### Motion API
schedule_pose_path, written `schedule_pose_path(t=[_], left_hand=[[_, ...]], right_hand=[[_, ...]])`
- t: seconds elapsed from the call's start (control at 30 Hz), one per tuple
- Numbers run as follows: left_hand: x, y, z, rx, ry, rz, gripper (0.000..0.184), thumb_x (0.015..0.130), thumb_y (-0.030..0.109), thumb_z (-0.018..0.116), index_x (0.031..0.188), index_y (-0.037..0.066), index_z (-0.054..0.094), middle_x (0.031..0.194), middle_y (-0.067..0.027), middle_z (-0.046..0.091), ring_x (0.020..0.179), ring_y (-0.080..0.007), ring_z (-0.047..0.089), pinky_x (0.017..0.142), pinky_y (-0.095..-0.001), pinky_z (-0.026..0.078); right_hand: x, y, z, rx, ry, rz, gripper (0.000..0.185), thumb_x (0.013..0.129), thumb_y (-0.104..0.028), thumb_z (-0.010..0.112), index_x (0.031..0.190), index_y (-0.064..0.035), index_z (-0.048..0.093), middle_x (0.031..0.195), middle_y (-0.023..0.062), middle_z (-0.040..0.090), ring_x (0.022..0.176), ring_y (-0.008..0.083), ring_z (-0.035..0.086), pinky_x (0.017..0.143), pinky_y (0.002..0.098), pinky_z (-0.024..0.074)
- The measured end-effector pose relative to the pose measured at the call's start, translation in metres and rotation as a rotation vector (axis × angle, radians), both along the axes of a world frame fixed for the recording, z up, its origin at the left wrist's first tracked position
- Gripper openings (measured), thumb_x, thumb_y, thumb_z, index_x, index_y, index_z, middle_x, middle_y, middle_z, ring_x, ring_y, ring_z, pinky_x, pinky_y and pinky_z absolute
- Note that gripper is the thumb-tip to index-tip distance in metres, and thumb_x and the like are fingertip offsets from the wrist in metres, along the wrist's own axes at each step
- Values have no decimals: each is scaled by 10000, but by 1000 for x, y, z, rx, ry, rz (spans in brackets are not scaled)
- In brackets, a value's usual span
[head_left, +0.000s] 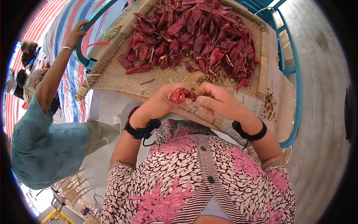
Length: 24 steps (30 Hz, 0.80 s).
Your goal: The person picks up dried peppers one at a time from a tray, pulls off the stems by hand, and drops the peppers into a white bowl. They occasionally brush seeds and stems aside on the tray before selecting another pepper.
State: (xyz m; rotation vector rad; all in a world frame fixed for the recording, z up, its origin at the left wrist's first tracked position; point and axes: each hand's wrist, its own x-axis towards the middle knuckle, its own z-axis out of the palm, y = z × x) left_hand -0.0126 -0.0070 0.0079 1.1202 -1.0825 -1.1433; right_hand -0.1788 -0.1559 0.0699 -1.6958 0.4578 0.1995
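The left hand (pixel 159 100) holds the red pepper (pixel 178 96), the right hand (pixel 220 100) pinches its 3 o'clock end, so tug softly and straight.

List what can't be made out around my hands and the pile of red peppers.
All in the head view:
- Back of the held pepper: hidden by its own front and the left grip.
- Anything between the thumb and fingers of the right grip: hidden by them.
- Mat beneath the pepper pile: covered by it.
- Pile's far end: cut off by the top edge.
- Background person's head: blurred.
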Motion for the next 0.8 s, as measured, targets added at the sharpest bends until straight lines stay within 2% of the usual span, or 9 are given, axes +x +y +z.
schedule_pose_path(t=[0.1, 0.2, 0.27, 0.37, 0.47, 0.57, 0.67, 0.8], left_hand=[[4, -2, 7, -80, -310, 5, 143, 886, 87, 670, 995, 19, 607, 855, -49, 605, 780, -163, 579, 734, -292, 459], [2, -5, 5, -155, -608, 99, 140, 854, 59, 670, 969, 18, 602, 827, -91, 605, 747, -235, 589, 698, -313, 462], [-12, -7, 5, -141, -712, 259, 128, 836, 47, 666, 941, 17, 600, 807, -112, 603, 716, -279, 585, 665, -327, 464], [-28, -9, -4, -70, -758, 541, 91, 846, 31, 649, 911, 20, 586, 753, -83, 599, 650, -235, 579, 616, -333, 465], [-39, -14, -12, 45, -363, 715, 82, 849, 65, 643, 841, 30, 569, 671, -129, 580, 568, -286, 539, 546, -370, 431], [-39, -9, -4, 118, 310, 618, 94, 873, 91, 645, 826, 30, 591, 659, -54, 599, 558, -151, 529, 516, -284, 407], [-36, -7, -2, 137, 642, 468, 62, 904, 67, 594, 859, 28, 577, 715, 0, 568, 575, -78, 481, 524, -236, 381], [-34, -8, -6, 99, 961, 321, 99, 926, 104, 582, 876, 19, 586, 715, -18, 567, 576, -86, 461, 549, -236, 376]], right_hand=[[2, -6, -6, -370, -223, 210, 176, 925, -196, 571, 920, -22, 545, 734, 144, 549, 607, 265, 595, 550, 412, 465], [7, -7, -11, -797, -251, 281, 181, 853, -202, 586, 822, -31, 536, 704, 172, 541, 621, 347, 595, 561, 467, 452], [11, 1, -12, -919, -248, 143, 175, 828, -200, 574, 769, -41, 528, 673, 151, 553, 607, 345, 597, 542, 457, 451], [20, 13, -17, -1109, -370, -6, 158, 805, -178, 576, 719, -56, 524, 633, 121, 548, 568, 321, 594, 500, 430, 442], [29, 18, -24, -1207, -509, -93, 139, 790, -144, 588, 695, -71, 518, 618, 101, 542, 541, 286, 589, 459, 391, 428], [31, 20, -22, -1198, -571, -120, 140, 782, -109, 605, 685, -77, 509, 609, 88, 532, 527, 268, 579, 450, 367, 426], [32, 21, -25, -1096, -641, -181, 161, 786, -94, 620, 682, -74, 500, 600, 80, 515, 515, 265, 561, 451, 363, 424], [33, 21, -34, -976, -704, -235, 156, 804, -80, 636, 699, -67, 521, 602, 88, 506, 517, 262, 555, 460, 358, 427]])
